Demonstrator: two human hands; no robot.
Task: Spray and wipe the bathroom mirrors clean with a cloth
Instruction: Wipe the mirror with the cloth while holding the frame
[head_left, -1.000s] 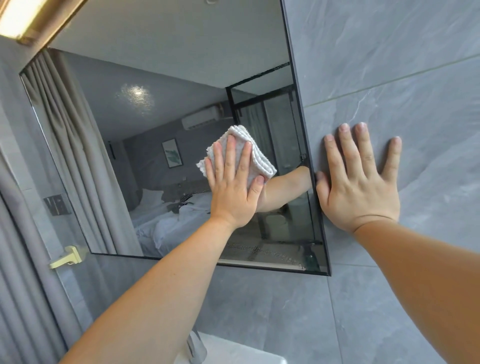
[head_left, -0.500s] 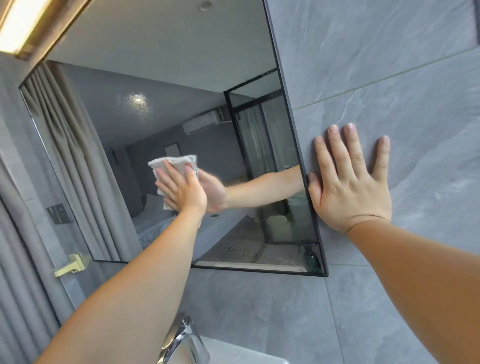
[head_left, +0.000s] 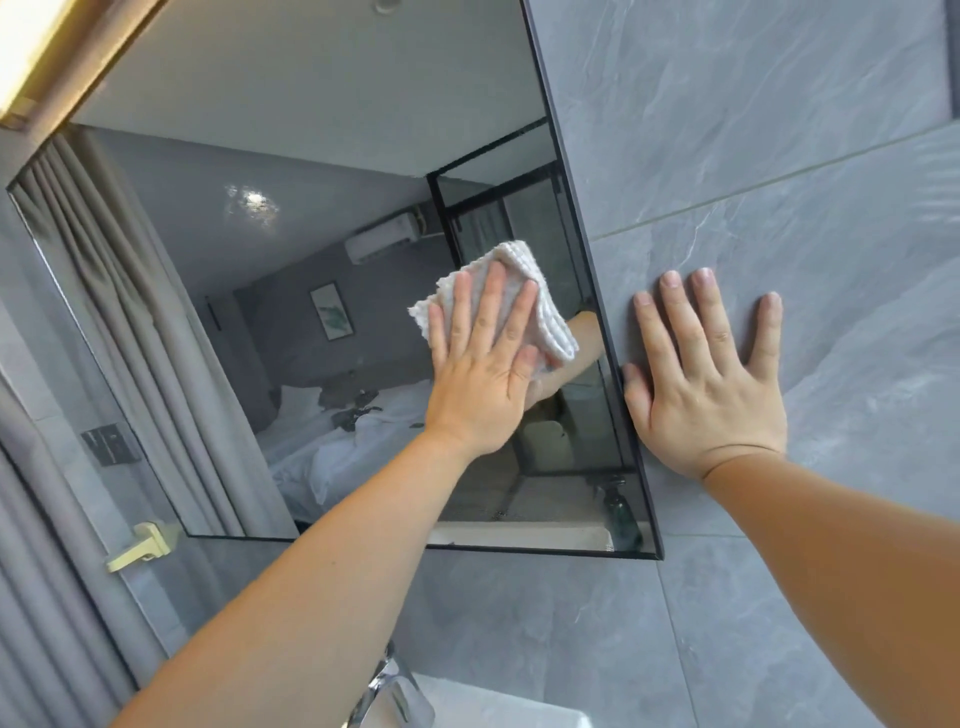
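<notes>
A large black-framed mirror (head_left: 311, 234) hangs on the grey tiled wall and reflects a bedroom. My left hand (head_left: 483, 379) presses a folded white cloth (head_left: 545, 306) flat against the glass near the mirror's right edge, fingers straight over the cloth. My right hand (head_left: 706, 384) lies flat on the wall tile just right of the mirror frame, fingers spread, thumb touching the frame. A spray bottle shows only as a reflection in the mirror's lower right corner (head_left: 621, 512).
A chrome tap (head_left: 389, 691) and a white basin rim (head_left: 498, 706) sit below. A grey curtain (head_left: 47, 597) hangs at the left, beside a cream wall hook (head_left: 145, 545). A lit lamp strip (head_left: 36, 57) runs above the mirror.
My left hand swept the cloth left across the glass, then back right and up towards the mirror's right edge. My right hand stayed flat on the tile.
</notes>
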